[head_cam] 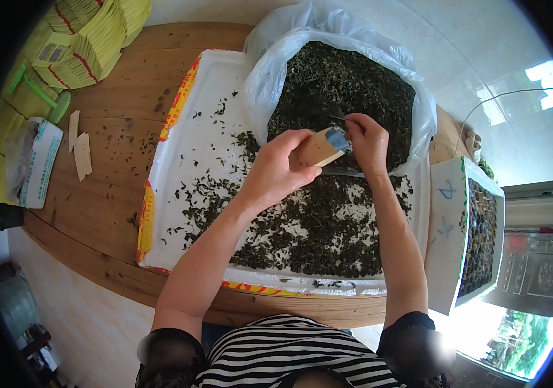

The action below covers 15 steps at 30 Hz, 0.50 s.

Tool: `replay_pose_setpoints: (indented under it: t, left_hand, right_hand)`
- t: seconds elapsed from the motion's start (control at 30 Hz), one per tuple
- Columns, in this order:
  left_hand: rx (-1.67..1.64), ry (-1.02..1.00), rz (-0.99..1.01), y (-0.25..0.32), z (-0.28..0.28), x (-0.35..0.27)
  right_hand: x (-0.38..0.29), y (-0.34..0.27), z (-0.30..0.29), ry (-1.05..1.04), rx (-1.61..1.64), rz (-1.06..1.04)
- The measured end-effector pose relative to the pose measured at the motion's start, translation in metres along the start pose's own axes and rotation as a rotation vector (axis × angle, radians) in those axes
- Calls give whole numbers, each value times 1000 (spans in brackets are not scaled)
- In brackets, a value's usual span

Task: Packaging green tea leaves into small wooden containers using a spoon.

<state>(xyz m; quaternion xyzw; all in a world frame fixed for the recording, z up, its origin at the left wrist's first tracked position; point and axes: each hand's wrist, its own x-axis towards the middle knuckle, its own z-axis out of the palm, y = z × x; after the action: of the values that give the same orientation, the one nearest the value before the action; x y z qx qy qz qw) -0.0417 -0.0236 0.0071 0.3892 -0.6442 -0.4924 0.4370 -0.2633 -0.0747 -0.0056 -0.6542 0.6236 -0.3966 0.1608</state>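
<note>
My left hand [284, 162] holds a small tan paper packet [319, 148], tilted, with a blue-grey lining or pouch showing at its upper end. At that end is my right hand [368, 140], its fingertips closed on a thin object [338, 117] too small to name surely. Both hands are over the near edge of a clear plastic bag [262, 87] filled with dark dried leaves [339, 77], which look like tea. Beneath lies a white foam tray [216, 77] with more of the leaves [325, 233] scattered over it.
Stacks of yellow paper packets [82, 53] stand at the upper left of the wooden table [106, 145]. Near them are a green plastic item [60, 107], a small white box [42, 165] and paper strips [82, 157]. On the right, a white foam box [451, 233] holds many small packets [480, 237].
</note>
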Motion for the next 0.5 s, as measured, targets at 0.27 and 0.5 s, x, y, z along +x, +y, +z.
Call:
replay_pose_setpoints:
  t: [0.27, 0.5]
  left_hand:
    - [-65, -3, -125, -5, -3, 1]
    - [55, -13, -47, 1, 3, -3]
  right_hand:
    - [-24, -54, -76, -14, 30, -68]
    - [-44, -91, -102, -80, -299, -523]
